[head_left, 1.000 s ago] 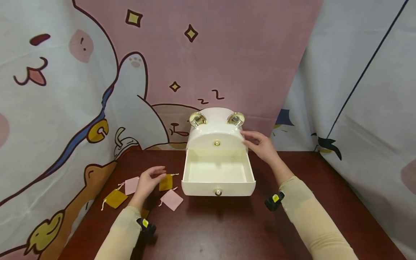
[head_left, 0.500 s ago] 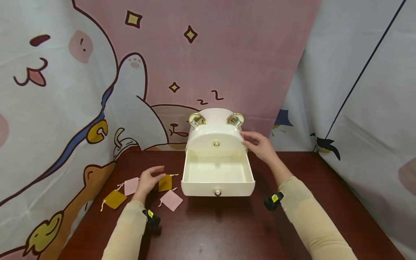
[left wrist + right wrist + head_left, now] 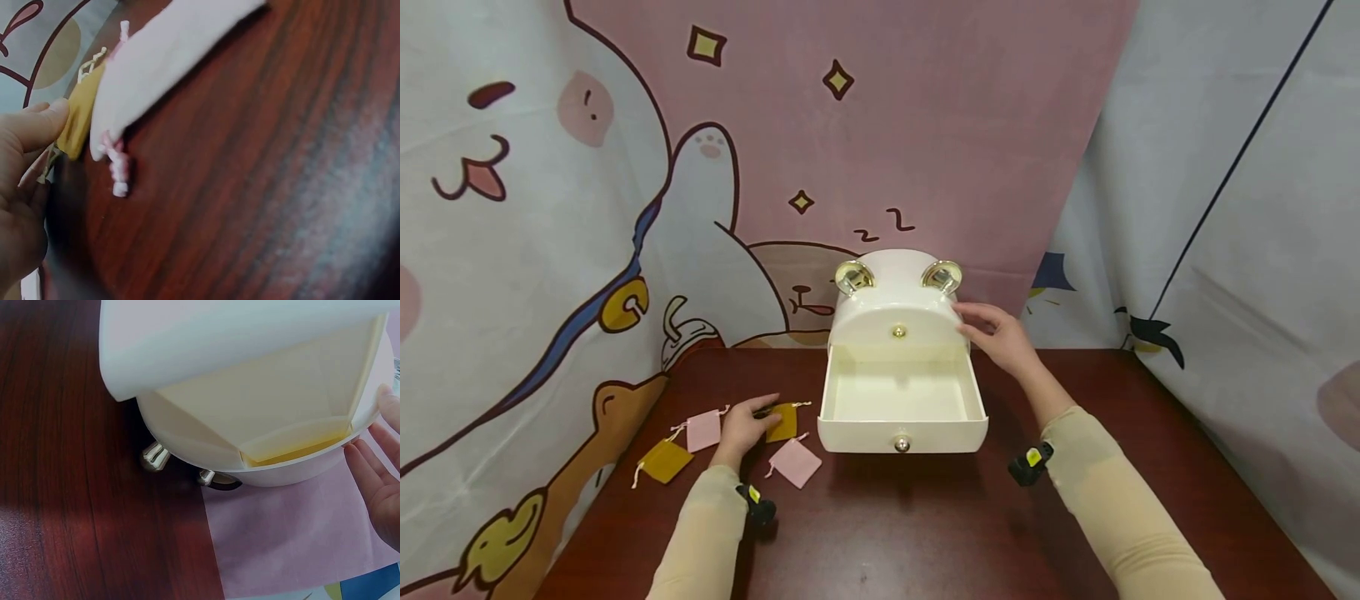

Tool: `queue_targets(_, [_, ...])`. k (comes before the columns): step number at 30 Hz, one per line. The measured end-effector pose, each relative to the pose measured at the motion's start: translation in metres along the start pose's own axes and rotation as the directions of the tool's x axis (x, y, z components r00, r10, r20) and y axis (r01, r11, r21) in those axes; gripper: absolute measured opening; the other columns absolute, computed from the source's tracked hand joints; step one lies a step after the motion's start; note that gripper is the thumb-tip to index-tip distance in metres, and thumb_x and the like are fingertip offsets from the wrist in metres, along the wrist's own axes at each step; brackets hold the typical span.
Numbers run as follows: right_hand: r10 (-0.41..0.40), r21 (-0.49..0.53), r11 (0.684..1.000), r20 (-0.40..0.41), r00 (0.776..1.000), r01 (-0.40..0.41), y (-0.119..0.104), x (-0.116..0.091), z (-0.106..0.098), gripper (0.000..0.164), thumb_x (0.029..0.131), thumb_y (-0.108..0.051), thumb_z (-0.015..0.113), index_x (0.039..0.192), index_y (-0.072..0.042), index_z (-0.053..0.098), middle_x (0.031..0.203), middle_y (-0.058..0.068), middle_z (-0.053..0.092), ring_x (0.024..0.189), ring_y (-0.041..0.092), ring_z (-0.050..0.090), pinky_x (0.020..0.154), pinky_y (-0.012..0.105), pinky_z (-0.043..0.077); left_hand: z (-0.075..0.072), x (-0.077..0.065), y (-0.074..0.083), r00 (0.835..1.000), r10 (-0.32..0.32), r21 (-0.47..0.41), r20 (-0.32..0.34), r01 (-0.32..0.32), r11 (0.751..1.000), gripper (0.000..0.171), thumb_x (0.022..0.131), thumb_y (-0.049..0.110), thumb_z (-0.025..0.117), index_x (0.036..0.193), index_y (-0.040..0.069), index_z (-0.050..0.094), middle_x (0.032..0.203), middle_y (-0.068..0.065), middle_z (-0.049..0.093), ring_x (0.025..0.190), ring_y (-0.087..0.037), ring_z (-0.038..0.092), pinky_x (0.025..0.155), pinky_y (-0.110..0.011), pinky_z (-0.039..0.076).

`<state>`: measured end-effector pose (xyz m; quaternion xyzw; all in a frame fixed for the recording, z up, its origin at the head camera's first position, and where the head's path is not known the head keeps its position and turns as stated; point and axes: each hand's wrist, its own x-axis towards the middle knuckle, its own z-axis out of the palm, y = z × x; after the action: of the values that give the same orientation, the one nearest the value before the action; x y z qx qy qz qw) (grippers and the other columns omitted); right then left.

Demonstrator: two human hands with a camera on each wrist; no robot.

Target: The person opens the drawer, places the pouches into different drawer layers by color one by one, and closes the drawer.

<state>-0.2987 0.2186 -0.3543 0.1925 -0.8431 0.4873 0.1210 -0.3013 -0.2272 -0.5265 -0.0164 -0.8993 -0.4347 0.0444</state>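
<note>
My left hand (image 3: 743, 428) pinches the edge of a mustard drawstring pouch (image 3: 786, 422) on the left half of the table. In the left wrist view its thumb lies on the mustard pouch (image 3: 79, 115), and the fingers are partly hidden behind. A pink drawstring pouch (image 3: 795, 462) lies just in front, its cord showing in the left wrist view. At the centre stands a cream drawer box (image 3: 891, 292) with its lower drawer (image 3: 861, 436) pulled out. My right hand (image 3: 1000, 337) touches the box's right side with extended fingertips and thumb.
Another pink pouch (image 3: 703, 431) and a second mustard pouch (image 3: 664, 460) lie left of my left hand. The brown table (image 3: 970, 533) meets a printed cloth backdrop (image 3: 985, 125) behind the box. Gold round fittings (image 3: 942, 277) top the box, and the drawer has a knob (image 3: 902, 444).
My left hand has lowered onto the mustard pouch and its thumb and fingers have closed on the edge; the left forearm has shifted right. My right hand stays on the box.
</note>
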Motion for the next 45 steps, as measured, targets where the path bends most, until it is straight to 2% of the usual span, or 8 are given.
queue_targets(7, [-0.007, -0.005, 1.0, 0.001, 1.0, 0.007, 0.001, 0.001, 0.0, 0.038, 0.095, -0.005, 0.065, 0.132, 0.004, 0.06, 0.136, 0.023, 0.055, 0.125, 0.041, 0.052, 0.099, 0.053, 0.046, 0.003, -0.002, 0.0, 0.999, 0.04, 0.041, -0.029, -0.039, 0.998, 0.038, 0.087, 0.002, 0.074, 0.125, 0.003, 0.068, 0.128, -0.022, 0.062, 0.123, -0.042, 0.053, 0.105, -0.056, 0.038])
queue_targets(17, [-0.002, 0.012, 1.0, -0.003, 1.0, 0.003, 0.001, 0.0, 0.001, 0.038, 0.095, -0.004, 0.066, 0.131, 0.007, 0.059, 0.134, 0.026, 0.055, 0.125, 0.043, 0.051, 0.099, 0.057, 0.044, 0.008, -0.001, 0.0, 0.988, 0.067, 0.051, -0.138, -0.061, 0.997, 0.029, 0.084, -0.003, 0.075, 0.112, -0.001, 0.074, 0.116, -0.021, 0.065, 0.109, -0.039, 0.059, 0.096, -0.053, 0.046])
queue_targets(21, [-0.001, 0.015, 1.0, 0.001, 1.0, 0.001, 0.0, 0.0, 0.001, 0.038, 0.095, -0.004, 0.066, 0.131, 0.007, 0.059, 0.134, 0.025, 0.055, 0.125, 0.042, 0.051, 0.099, 0.054, 0.045, 0.006, -0.001, 0.003, 0.982, 0.056, 0.021, -0.178, -0.054, 0.998, 0.025, 0.084, -0.005, 0.074, 0.109, -0.002, 0.074, 0.112, -0.022, 0.066, 0.106, -0.039, 0.06, 0.091, -0.052, 0.05])
queue_targets(26, [-0.003, 0.004, 1.0, 0.003, 1.0, 0.003, 0.001, 0.0, 0.0, 0.038, 0.095, -0.004, 0.065, 0.131, 0.007, 0.059, 0.135, 0.025, 0.055, 0.125, 0.042, 0.051, 0.099, 0.053, 0.046, -0.002, 0.001, 0.016, 0.978, 0.031, -0.028, -0.204, -0.037, 0.999, 0.022, 0.087, -0.001, 0.073, 0.109, -0.002, 0.074, 0.113, -0.021, 0.067, 0.105, -0.036, 0.061, 0.087, -0.049, 0.053])
queue_targets(30, [-0.013, -0.006, 1.0, 0.005, 1.0, 0.013, 0.001, 0.0, 0.0, 0.039, 0.095, -0.004, 0.065, 0.132, 0.007, 0.058, 0.135, 0.025, 0.055, 0.125, 0.042, 0.051, 0.098, 0.054, 0.046, -0.011, 0.003, 0.03, 0.972, 0.055, -0.038, -0.23, -0.065, 0.997, 0.021, 0.087, 0.001, 0.074, 0.109, 0.0, 0.075, 0.114, -0.019, 0.067, 0.105, -0.035, 0.062, 0.087, -0.047, 0.054])
queue_targets(38, [-0.018, -0.012, 1.0, 0.0, 1.0, 0.018, 0.0, -0.001, 0.001, 0.038, 0.095, -0.004, 0.065, 0.131, 0.007, 0.059, 0.135, 0.025, 0.055, 0.125, 0.042, 0.051, 0.098, 0.054, 0.046, -0.028, 0.0, 0.065, 0.964, 0.067, -0.117, -0.259, -0.1, 0.988, 0.023, 0.089, 0.002, 0.073, 0.112, 0.001, 0.074, 0.117, -0.017, 0.067, 0.106, -0.032, 0.062, 0.088, -0.045, 0.055])
queue_targets(41, [-0.025, -0.016, 1.0, -0.002, 1.0, 0.025, 0.003, 0.0, 0.001, 0.038, 0.095, -0.003, 0.065, 0.131, 0.008, 0.058, 0.135, 0.026, 0.054, 0.126, 0.043, 0.05, 0.099, 0.056, 0.045, -0.034, 0.0, 0.078, 0.958, 0.095, -0.126, -0.269, -0.133, 0.983, 0.023, 0.089, 0.001, 0.072, 0.113, 0.001, 0.074, 0.117, -0.018, 0.066, 0.107, -0.031, 0.062, 0.088, -0.044, 0.054])
queue_targets(45, [-0.028, -0.015, 0.999, -0.011, 1.0, 0.028, 0.023, 0.006, 0.004, 0.039, 0.095, -0.005, 0.066, 0.132, 0.005, 0.059, 0.136, 0.024, 0.055, 0.126, 0.042, 0.051, 0.098, 0.057, 0.045, -0.041, -0.001, 0.096, 0.949, 0.143, -0.145, -0.282, -0.189, 0.971, 0.022, 0.089, -0.002, 0.071, 0.111, 0.0, 0.074, 0.116, -0.018, 0.067, 0.111, -0.031, 0.06, 0.092, -0.046, 0.052])
